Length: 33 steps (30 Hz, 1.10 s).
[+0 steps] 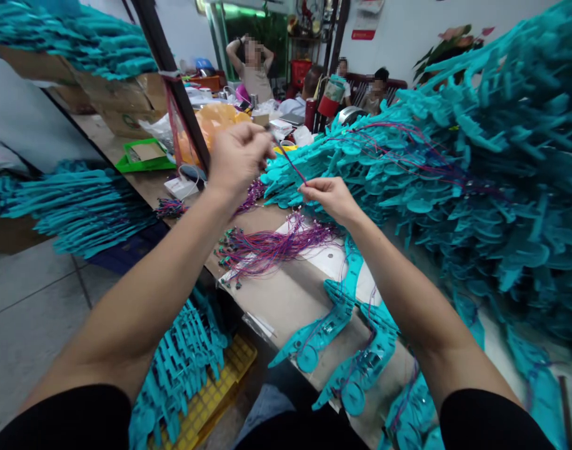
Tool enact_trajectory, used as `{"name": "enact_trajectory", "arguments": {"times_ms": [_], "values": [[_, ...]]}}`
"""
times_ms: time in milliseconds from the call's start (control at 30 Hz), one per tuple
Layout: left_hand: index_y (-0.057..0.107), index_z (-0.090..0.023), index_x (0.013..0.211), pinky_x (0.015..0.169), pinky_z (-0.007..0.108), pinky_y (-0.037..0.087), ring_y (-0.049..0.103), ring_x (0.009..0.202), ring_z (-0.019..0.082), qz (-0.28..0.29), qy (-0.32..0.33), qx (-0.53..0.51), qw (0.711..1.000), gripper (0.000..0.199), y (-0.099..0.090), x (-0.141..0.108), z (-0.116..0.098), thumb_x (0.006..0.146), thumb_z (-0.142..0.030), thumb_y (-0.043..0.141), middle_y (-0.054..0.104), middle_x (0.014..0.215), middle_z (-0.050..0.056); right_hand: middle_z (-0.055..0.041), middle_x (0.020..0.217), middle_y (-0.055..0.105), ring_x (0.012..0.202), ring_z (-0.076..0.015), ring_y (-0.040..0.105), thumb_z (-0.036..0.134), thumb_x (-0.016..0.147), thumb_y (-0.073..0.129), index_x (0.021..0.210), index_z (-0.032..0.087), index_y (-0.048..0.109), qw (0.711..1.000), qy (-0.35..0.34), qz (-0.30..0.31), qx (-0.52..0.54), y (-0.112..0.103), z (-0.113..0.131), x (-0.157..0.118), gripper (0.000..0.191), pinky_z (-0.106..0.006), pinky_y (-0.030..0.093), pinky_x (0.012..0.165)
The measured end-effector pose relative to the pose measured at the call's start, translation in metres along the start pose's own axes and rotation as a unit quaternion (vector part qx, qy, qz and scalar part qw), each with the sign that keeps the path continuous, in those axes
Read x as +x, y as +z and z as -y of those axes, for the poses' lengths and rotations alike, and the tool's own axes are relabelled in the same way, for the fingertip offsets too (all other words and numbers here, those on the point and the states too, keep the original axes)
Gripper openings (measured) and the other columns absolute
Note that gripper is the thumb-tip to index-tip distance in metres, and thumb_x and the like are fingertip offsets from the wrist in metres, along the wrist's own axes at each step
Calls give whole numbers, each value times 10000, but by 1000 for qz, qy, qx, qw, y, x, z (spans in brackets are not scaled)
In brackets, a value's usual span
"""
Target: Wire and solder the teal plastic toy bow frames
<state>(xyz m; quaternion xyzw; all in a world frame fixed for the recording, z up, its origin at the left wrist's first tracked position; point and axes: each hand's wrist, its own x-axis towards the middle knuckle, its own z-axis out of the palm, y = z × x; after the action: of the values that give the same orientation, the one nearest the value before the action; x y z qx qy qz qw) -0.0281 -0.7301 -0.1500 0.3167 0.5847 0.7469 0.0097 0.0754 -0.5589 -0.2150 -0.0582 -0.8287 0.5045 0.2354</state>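
Raised over the table, my left hand (243,156) is closed on one end of a short bundle of red and purple wires (290,162); its fingertips are slightly blurred. The lower end of that bundle is pinched in my right hand (330,195), so the wires run taut between both hands. Beneath them a pile of loose wires (276,247) with small green and dark ends lies on the table. Nearer to me, teal plastic parts (321,334) with wires along them rest by the table's edge.
A tall heap of teal parts (454,162) fills the right side. More teal parts (84,206) are stacked at left and over a yellow crate (234,369). A dark post (173,75) rises at left, near a green tray (145,155). Several people sit beyond.
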Motion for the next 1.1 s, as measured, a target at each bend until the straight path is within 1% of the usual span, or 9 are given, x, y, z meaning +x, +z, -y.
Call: {"name": "enact_trajectory", "arguments": {"times_ms": [100, 167, 300, 533, 633, 733, 900, 1000, 1100], "values": [[538, -137, 743, 417, 167, 284, 445, 419, 34, -81, 46, -17, 995, 158, -22, 3, -4, 877, -61, 505, 585, 575, -51, 6, 526, 560, 579, -120, 517, 326, 679, 747, 620, 139, 675, 993, 67, -25, -92, -1, -36, -3, 209, -231, 395, 569], [548, -140, 720, 417, 170, 305, 462, 425, 37, -67, 38, -9, 997, 147, -34, 0, 1, 850, -70, 543, 594, 565, -45, 18, 455, 496, 556, -119, 500, 307, 664, 751, 544, 145, 637, 984, 94, -56, -140, -2, -52, -3, 232, -225, 373, 548], [573, -160, 667, 403, 171, 321, 478, 434, 47, -13, -52, 2, 999, 143, -39, -18, 27, 806, -152, 604, 604, 559, -32, 13, 477, 523, 525, -115, 503, 423, 781, 642, 652, 168, 664, 984, 122, -91, -97, -7, -66, -6, 287, -214, 380, 512], [566, -154, 661, 399, 147, 337, 486, 431, 51, 18, -104, -15, 994, 104, -27, -31, 51, 729, -213, 619, 597, 552, -28, -7, 526, 592, 465, -116, 491, 442, 748, 671, 761, 162, 693, 984, 152, -80, -56, -22, -74, -19, 281, -226, 374, 471], [565, -161, 664, 395, 146, 341, 483, 428, 49, 14, -102, -21, 994, 107, -25, -27, 49, 728, -220, 627, 604, 565, -28, -25, 646, 673, 490, -105, 522, 423, 749, 679, 800, 167, 695, 987, 149, -60, -22, -25, -71, -16, 262, -219, 401, 491], [560, -169, 677, 387, 146, 333, 472, 425, 45, 6, -105, -28, 994, 128, -24, -22, 44, 745, -238, 644, 605, 569, -35, -23, 693, 694, 443, -79, 490, 446, 780, 654, 855, 160, 685, 987, 150, -37, 34, -25, -66, -9, 297, -198, 335, 415], [540, -201, 677, 386, 171, 317, 490, 455, 59, -43, -92, -69, 992, 152, -33, -7, 28, 775, -196, 655, 593, 542, -49, -58, 857, 726, 473, -66, 523, 458, 811, 642, 897, 167, 661, 980, 134, -64, 128, -16, -58, 0, 304, -174, 253, 363], [525, -209, 681, 400, 195, 316, 486, 459, 67, -67, -77, -78, 992, 162, -39, 2, 23, 787, -159, 636, 592, 534, -58, -69, 869, 734, 521, -93, 580, 440, 790, 674, 859, 171, 673, 983, 130, -60, 111, -7, -56, 4, 278, -183, 286, 371], [541, -199, 656, 406, 222, 294, 480, 450, 68, -40, -97, -55, 993, 167, -37, 2, 26, 796, -144, 613, 602, 542, -43, -65, 767, 729, 529, -119, 605, 408, 758, 713, 810, 164, 683, 986, 134, -64, 75, 2, -55, 10, 251, -194, 319, 382]]}}
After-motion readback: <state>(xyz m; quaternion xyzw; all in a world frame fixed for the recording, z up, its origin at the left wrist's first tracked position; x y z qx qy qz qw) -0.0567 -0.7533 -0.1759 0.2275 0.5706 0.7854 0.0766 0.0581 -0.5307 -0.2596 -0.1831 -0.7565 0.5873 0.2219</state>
